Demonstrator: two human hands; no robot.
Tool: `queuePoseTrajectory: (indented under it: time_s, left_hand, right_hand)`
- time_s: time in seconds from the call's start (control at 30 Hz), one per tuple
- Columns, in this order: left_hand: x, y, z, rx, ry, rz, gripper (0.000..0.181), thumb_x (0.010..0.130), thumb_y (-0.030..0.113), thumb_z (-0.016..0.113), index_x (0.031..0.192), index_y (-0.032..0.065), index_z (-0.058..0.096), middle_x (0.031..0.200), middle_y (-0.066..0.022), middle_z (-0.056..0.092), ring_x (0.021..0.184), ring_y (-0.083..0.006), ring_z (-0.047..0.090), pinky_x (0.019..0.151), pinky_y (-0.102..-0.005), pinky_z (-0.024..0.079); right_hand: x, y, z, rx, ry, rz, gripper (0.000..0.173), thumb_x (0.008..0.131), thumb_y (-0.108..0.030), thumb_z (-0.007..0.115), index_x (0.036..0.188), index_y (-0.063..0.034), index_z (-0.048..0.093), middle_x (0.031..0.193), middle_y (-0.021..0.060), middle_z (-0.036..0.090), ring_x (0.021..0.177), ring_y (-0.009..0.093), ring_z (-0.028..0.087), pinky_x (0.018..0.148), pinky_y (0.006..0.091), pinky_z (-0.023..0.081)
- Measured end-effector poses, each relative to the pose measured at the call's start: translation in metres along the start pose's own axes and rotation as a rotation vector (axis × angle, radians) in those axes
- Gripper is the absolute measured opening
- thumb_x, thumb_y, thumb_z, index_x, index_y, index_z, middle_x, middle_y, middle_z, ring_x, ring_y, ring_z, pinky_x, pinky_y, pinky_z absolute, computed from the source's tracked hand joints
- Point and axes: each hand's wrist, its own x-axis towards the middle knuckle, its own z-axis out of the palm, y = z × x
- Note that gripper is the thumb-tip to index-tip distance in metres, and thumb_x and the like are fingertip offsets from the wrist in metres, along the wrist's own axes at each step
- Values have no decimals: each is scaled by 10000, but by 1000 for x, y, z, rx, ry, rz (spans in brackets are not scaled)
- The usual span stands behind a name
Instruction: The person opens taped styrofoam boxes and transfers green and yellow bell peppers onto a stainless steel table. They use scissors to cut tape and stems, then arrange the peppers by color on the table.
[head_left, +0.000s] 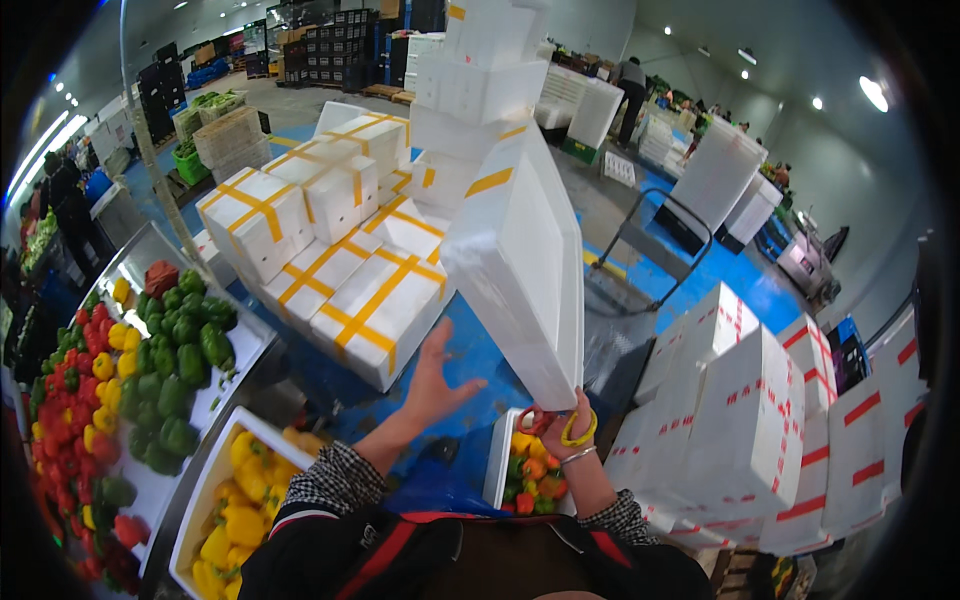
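Note:
My right hand (556, 435) grips the lower corner of a large white polystyrene foam box (491, 240), which stands tilted with its hollow side facing right. Red and yellow finger loops, apparently of scissors (592, 427), also sit in that hand; the blades are hidden. To the left, my left hand (435, 382) is raised with fingers spread and holds nothing. Below my right hand is a foam box of mixed bell peppers (534, 474). Another foam box (192, 504), filled with yellow bell peppers (244, 525), lies to my lower left.
Foam boxes with yellow tape (375, 307) are stacked ahead, beside a tall foam box stack (480, 90). Green, red and yellow peppers cover a sorting table (244, 352) on the left. Boxes with red print (739, 420) and a platform trolley (619, 315) stand to the right. A person (630, 97) is farther back.

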Motion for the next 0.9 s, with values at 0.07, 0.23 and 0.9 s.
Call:
queuePoseTrajectory:
  time_s: [0.07, 0.23, 0.9]
  left_hand:
    - [41, -14, 13, -25, -69, 73, 1128, 657, 127, 840, 1486, 90, 75, 1467, -179, 267, 1312, -315, 359, 986, -439, 410]
    - [175, 1, 80, -592, 234, -101, 1030, 647, 112, 819, 1425, 32, 148, 1316, -176, 376, 1231, -305, 418, 975, -403, 419]
    - [653, 4, 75, -359, -196, -310, 733, 777, 343, 711, 1299, -23, 349, 1116, -171, 559, 917, -263, 607, 739, -362, 531]
  right_hand:
    - [62, -13, 24, -55, -348, -34, 498, 865, -439, 505, 1137, -21, 509, 951, 161, 599, 752, 280, 576, 706, 383, 491]
    - [168, -26, 72, -91, -229, -197, 476, 898, -371, 540, 1264, -81, 448, 1142, 113, 574, 988, 269, 583, 840, 391, 503]
    - [423, -310, 250, -1602, -261, -1636, 354, 726, -83, 751, 1025, -66, 563, 1022, 103, 612, 870, 285, 596, 754, 397, 486]
